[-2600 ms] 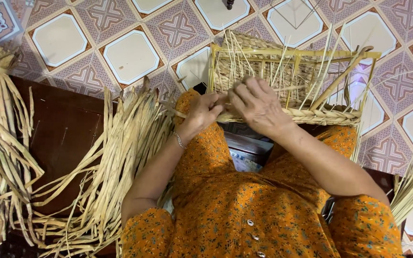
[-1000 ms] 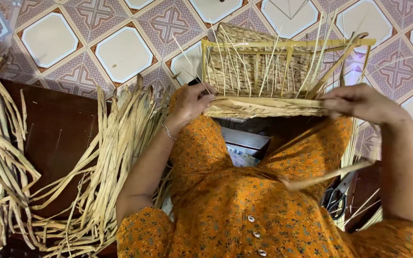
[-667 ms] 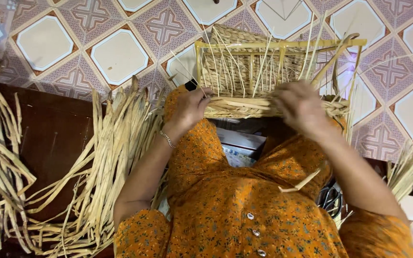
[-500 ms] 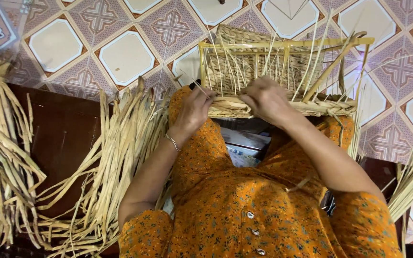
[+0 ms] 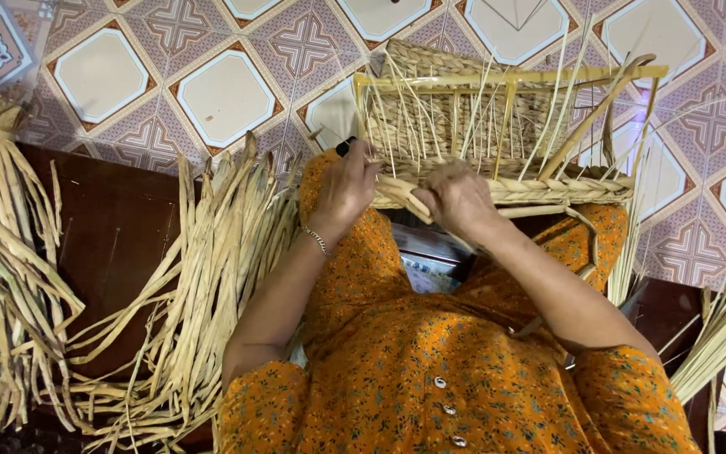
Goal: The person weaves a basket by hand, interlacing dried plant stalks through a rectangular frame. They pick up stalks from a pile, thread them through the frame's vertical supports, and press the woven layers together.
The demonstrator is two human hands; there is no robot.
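- Left hand [image 5: 348, 187] grips the near-left corner of the half-woven basket [image 5: 497, 139] on the lap
- Right hand [image 5: 457, 195] pinches a straw strand [image 5: 409, 202] at its near rim
- Best to pull the strand tight, I think, with the frame steady

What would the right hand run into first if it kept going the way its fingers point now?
Probably the upright straw strands of the half-woven basket: the right hand rests on the woven rim band, fingers pointing up into them. Depth is unclear.
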